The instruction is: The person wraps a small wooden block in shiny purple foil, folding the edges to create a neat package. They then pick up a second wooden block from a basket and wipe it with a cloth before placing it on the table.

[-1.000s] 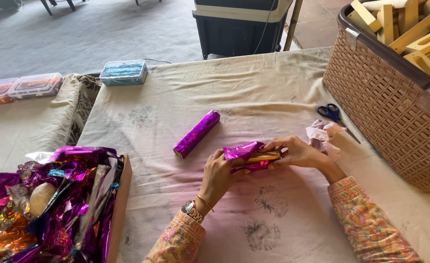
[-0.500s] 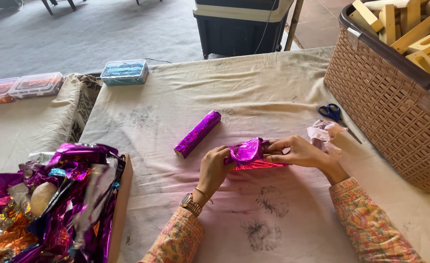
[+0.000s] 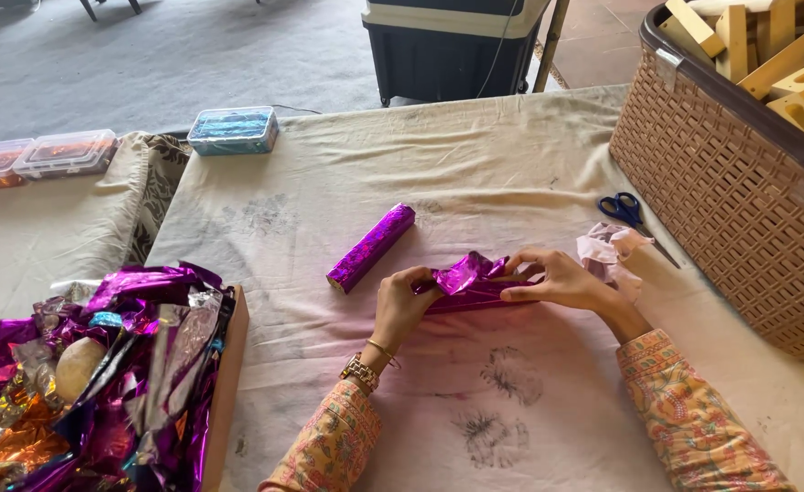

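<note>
While both hands' fingers (image 3: 511, 293) pinch the foil-wrapped block (image 3: 475, 284), open cloth (image 3: 511, 164) around

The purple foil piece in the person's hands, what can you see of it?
The foil piece is shiny purple-magenta wrapping, long and narrow, lying roughly level on the cloth-covered table. Its upper sheet is crumpled and loose, standing up in a fold near the middle; the lower part looks flatter and block-like. What is inside cannot be seen. The left hand grips its left end and the right hand presses its right end.
</note>
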